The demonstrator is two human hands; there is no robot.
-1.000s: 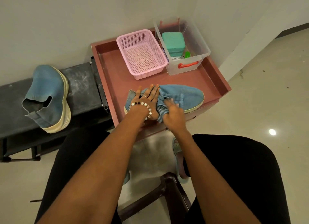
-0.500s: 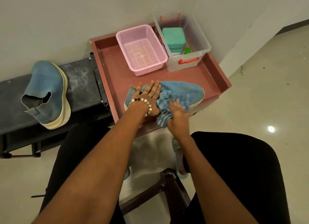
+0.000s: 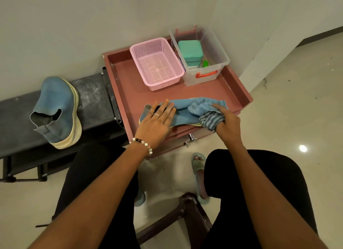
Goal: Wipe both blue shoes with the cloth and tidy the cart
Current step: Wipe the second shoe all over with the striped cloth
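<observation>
Since half a second ago the right hand (image 3: 227, 122) has carried the bunched cloth (image 3: 207, 112) from the middle of the shoe toward its toe, and the left hand (image 3: 157, 121) has flattened out over the heel end.

Only the head view is available. One blue shoe (image 3: 182, 110) lies on its side on the red cart tray (image 3: 130, 89), close to the tray's near edge. The left hand rests on it with fingers straight and spread, pinning it down. The right hand's fingers are curled round the striped cloth, pressing it against the toe. The second blue shoe (image 3: 59, 109) sits on the dark worktop (image 3: 92, 92) just left of the tray, untouched by either hand. Behind the shoe on the tray stand a pink basket (image 3: 156, 63) and a clear storage box (image 3: 207, 51) holding a teal container (image 3: 190, 51).

My judgement is that the main risk is the shoe sliding off the near edge of the tray, since it lies right beside that lip and wiping strokes toward the person would push it there. The flat left hand is all that resists. Bare tray surface lies between the shoe and the basket, so shifting the shoe back from the edge looks possible. The right end of the shoe is also near the tray's right wall, which limits how far a stroke can run past the toe.
</observation>
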